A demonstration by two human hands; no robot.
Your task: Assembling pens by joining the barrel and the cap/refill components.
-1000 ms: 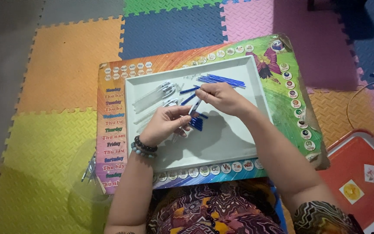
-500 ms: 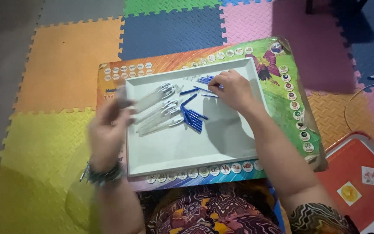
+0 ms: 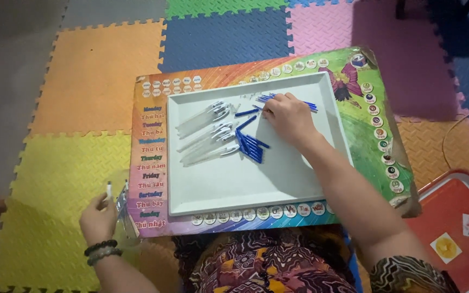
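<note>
Pen parts (image 3: 221, 133) lie in the upper left of the white tray (image 3: 256, 184), whose lower half is bare. Right hand (image 3: 289, 116) pinches blue refills (image 3: 278, 99) near the tray's far rim. Left hand (image 3: 99, 220), off the board's (image 3: 147, 163) left edge, grips a clear pen barrel (image 3: 109, 190).

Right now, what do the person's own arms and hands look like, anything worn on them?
Both forearms are bare, no gloves or rings that I can make out. The left hand has two beaded bracelets at the wrist, one dark and one greyish. The right hand is bare; a black, orange and white zigzag-patterned sleeve covers that upper arm.
</note>
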